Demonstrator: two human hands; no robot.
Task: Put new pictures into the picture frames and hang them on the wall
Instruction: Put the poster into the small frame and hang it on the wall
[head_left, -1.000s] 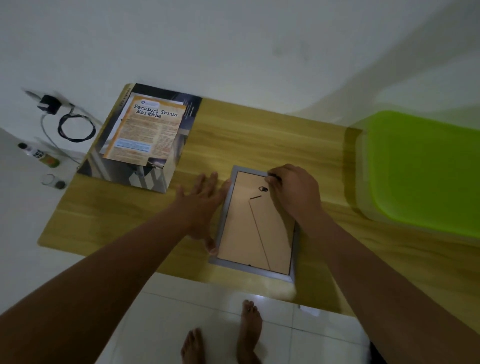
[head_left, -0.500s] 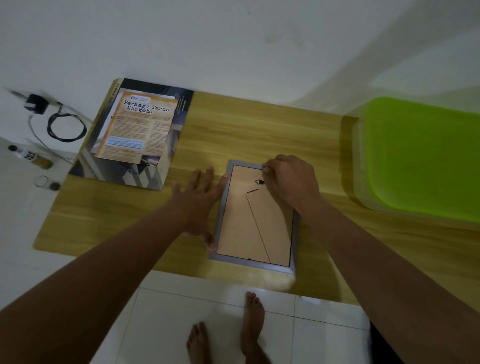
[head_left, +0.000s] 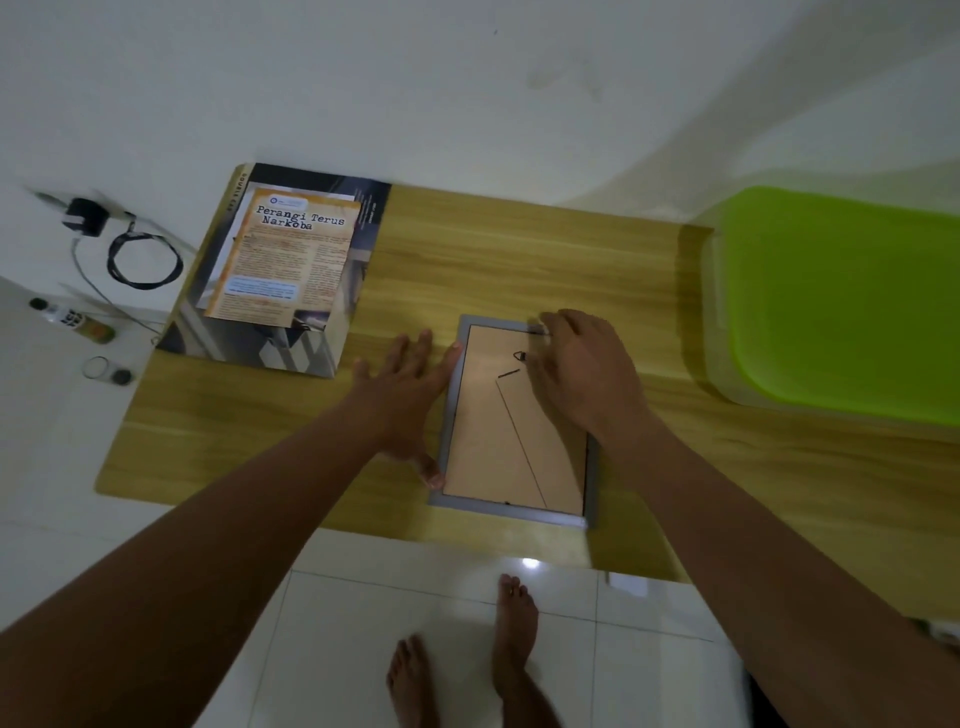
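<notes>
**On the desk: picture frame lying face down under both hands**

Near the front edge of the wooden desk (head_left: 519, 249) a grey picture frame (head_left: 514, 512) is lying face down, its tan backing board (head_left: 498, 441) facing up at me. A small black hanger ring (head_left: 520, 356) is showing near the top of the board, and the line of the fold-out stand is running diagonally down it.

I am seeing my left hand (head_left: 402, 400) lying flat and spread on the desk, its released fingers (head_left: 415, 348) pointing away from me and grasping nothing; the thumb and the side of the hand are touching the frame's left rail. My right hand (head_left: 587, 374) is resting over the upper right part of the backing, its fingers curled toward the top right corner of the frame. Whether they are pinching a tab there I cannot tell, since that spot is blurred.

Left of the frame, a dark folder (head_left: 280, 270) is lying on the desk's back left corner with an orange leaflet (head_left: 288, 260) headed "Perangi Terus Narkoba" on top. At the right, a clear plastic bin with a lime green lid (head_left: 841, 296) is sitting beside the desk. On the white floor at the left, a black charger with a coiled cable (head_left: 143, 260) and a small bottle (head_left: 72, 319) are lying. My bare feet (head_left: 514, 623) are standing on the tiles below the desk edge.
</notes>
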